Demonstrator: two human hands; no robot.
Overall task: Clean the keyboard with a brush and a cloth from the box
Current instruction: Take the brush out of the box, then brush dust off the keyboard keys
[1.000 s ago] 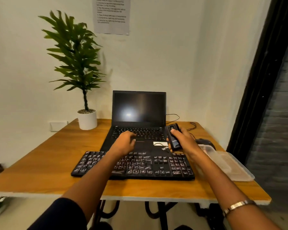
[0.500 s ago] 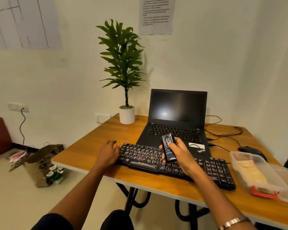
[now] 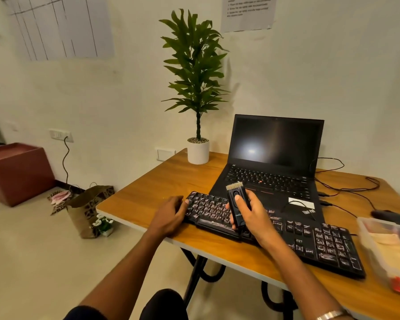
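Black and held upright, the brush (image 3: 236,205) sits in the right hand (image 3: 252,215), fingers wrapped round its body and thumb on the slider, pale bristles poking out on top, just above the black keyboard (image 3: 310,241) that lies along the near edge of the wooden table (image 3: 148,195). The left hand (image 3: 169,215) rests at the keyboard's left end, fingers loosely curled against its edge, while the clear plastic box (image 3: 383,248) stands at the right. Beyond sit an open laptop (image 3: 273,162), dark-screened, and a potted plant (image 3: 196,93) by the wall.
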